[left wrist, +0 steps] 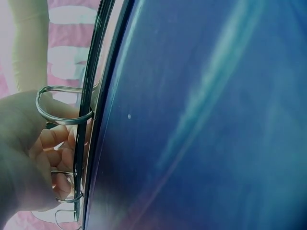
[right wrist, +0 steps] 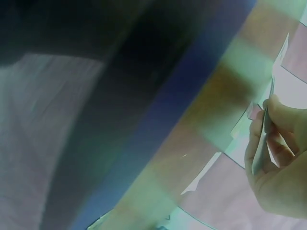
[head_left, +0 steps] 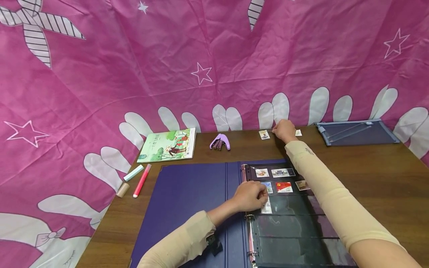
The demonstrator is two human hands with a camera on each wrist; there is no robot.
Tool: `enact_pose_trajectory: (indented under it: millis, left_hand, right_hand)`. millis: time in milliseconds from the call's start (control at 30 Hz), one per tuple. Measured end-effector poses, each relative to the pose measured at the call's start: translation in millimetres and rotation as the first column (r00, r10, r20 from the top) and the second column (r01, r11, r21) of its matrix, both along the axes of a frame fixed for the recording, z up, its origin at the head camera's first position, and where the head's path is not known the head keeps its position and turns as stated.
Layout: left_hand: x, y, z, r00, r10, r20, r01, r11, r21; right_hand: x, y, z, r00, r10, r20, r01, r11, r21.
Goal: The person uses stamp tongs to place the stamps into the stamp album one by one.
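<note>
An open blue stamp album (head_left: pixel 187 197) lies on the table, its black pocket page (head_left: pixel 285 227) on the right bearing several stamps. My left hand (head_left: pixel 250 195) rests on that page by the rings, fingers curled beside a pale stamp (head_left: pixel 267 207) in the third row. In the left wrist view, whether its fingertips pinch anything is hidden behind the rings (left wrist: pixel 62 120). My right hand (head_left: pixel 285 131) reaches to the table's back edge and pinches slim metal tweezers (right wrist: pixel 261 148). Loose stamps lie either side of it, one left (head_left: pixel 264 134) and one right (head_left: pixel 298 133).
A green picture book (head_left: pixel 167 145) and a purple hole punch-like tool (head_left: pixel 220 142) are at the back. At the left lie a red marker (head_left: pixel 142 181), a pale blue stick (head_left: pixel 133 173) and a tan cylinder (head_left: pixel 123 190). A dark zip pouch (head_left: pixel 358 133) is back right, before a pink curtain (head_left: pixel 234 56).
</note>
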State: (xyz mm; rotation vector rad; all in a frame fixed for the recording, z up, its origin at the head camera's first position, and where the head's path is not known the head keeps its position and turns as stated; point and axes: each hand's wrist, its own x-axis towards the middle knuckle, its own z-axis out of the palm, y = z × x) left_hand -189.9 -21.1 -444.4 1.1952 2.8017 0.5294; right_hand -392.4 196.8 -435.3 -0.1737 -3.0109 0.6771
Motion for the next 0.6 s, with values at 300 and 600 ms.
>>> enact_pose_trajectory:
  millis: [300, 600]
  left_hand:
    - [0.8, 0, 1.1, 0.999, 0.024, -0.031, -0.024, 1.000, -0.014]
    - [0.0, 1, 1.3, 1.000, 0.030, -0.007, -0.031, 0.999, -0.016]
  right_hand:
    - [3.7, 8, 4.8, 1.000, -0.006, -0.021, 0.006, 1.000, -0.018]
    - [26.4, 20, 31.4, 0.988, 0.048, -0.144, -0.066, 0.991, -0.120]
